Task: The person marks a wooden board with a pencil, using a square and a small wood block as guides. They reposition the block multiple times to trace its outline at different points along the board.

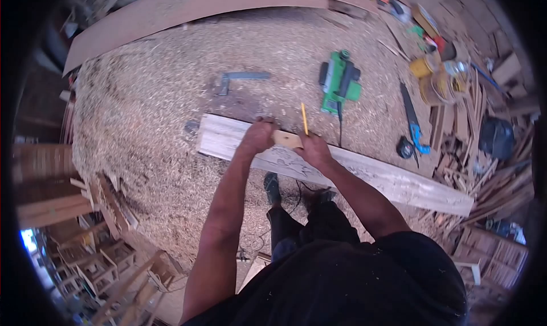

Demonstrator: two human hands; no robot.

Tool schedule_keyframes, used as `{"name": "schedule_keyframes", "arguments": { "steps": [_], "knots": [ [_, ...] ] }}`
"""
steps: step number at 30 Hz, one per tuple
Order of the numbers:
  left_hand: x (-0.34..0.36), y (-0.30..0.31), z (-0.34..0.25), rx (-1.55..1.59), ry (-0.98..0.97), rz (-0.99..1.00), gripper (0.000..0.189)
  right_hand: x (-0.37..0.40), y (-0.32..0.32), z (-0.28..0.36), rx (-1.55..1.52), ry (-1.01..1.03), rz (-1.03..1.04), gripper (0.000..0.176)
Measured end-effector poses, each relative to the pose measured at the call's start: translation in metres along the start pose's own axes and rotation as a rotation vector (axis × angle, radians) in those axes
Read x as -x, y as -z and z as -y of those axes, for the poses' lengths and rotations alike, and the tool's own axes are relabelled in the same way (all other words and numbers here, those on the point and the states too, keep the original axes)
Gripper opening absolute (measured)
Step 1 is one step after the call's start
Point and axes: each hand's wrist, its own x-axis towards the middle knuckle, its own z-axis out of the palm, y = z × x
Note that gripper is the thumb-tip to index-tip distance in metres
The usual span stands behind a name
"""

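Observation:
A long pale board [393,183] lies across in front of me, with dark markings near its middle. Over it, a small light wooden piece [287,138] is held between my two hands. My left hand [261,135] has its fingers closed on the piece's left end. My right hand [314,150] grips the right end, and a yellow pencil [304,118] sticks up from beside its fingers. Beyond the board lie a grey metal square-shaped tool [245,75] and a green power planer [337,82] with a dark cord.
Wood shavings [154,98] cover the ground. A handsaw [411,118] and a round black tape measure [405,147] lie at the right, near jars [437,88] and scrap wood. A wide curved plank [194,9] spans the top. My feet are just below the board.

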Motion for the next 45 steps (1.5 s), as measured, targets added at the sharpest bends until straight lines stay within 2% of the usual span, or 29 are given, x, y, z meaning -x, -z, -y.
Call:
{"name": "schedule_keyframes", "arguments": {
  "steps": [2, 3, 6, 11, 17, 20, 23, 26, 29, 32, 35, 38, 41, 45],
  "knots": [
    [0.039, 0.036, 0.006, 0.042, -0.013, -0.017, 0.051, 0.007, -0.015, 0.040, -0.043, 0.045, -0.033, 0.063],
    [-0.064, -0.001, -0.041, 0.140, -0.086, -0.144, 0.049, -0.001, 0.046, -0.056, 0.127, 0.036, -0.104, 0.060],
    [-0.018, 0.015, -0.028, 0.140, -0.005, -0.045, 0.045, 0.004, 0.007, -0.024, 0.046, 0.085, -0.130, 0.055],
    [-0.023, 0.010, -0.023, 0.120, -0.008, -0.030, 0.046, 0.004, -0.001, -0.026, 0.062, 0.081, -0.152, 0.059],
    [-0.025, 0.021, -0.033, 0.061, 0.043, 0.095, 0.049, 0.006, 0.000, -0.028, 0.070, 0.117, -0.178, 0.060],
    [-0.023, -0.002, -0.014, 0.053, -0.065, -0.045, 0.048, 0.005, 0.000, -0.029, 0.055, 0.135, -0.153, 0.058],
    [-0.018, 0.014, -0.026, 0.081, -0.020, 0.069, 0.054, 0.008, -0.002, -0.026, 0.052, 0.129, -0.143, 0.057],
    [-0.009, 0.013, -0.026, 0.075, -0.077, 0.024, 0.059, 0.011, -0.008, -0.025, 0.064, 0.162, -0.206, 0.056],
    [-0.002, 0.013, -0.034, 0.027, -0.129, -0.043, 0.063, 0.011, -0.007, -0.022, 0.055, 0.113, -0.182, 0.053],
    [0.003, 0.019, -0.055, -0.011, 0.016, -0.017, 0.065, 0.010, -0.013, -0.025, 0.072, 0.135, -0.224, 0.053],
    [0.000, 0.020, -0.055, -0.019, 0.034, 0.017, 0.066, 0.010, -0.015, -0.027, 0.067, 0.141, -0.214, 0.054],
    [-0.004, 0.010, -0.042, -0.020, -0.050, -0.002, 0.065, 0.010, -0.010, -0.024, 0.040, 0.114, -0.189, 0.055],
    [-0.005, 0.006, -0.040, -0.006, -0.073, -0.056, 0.065, 0.010, -0.010, -0.022, 0.068, 0.105, -0.183, 0.055],
    [-0.008, 0.008, -0.040, -0.022, -0.052, -0.007, 0.066, 0.011, -0.007, -0.021, 0.037, 0.086, -0.171, 0.056]
  ]
}}
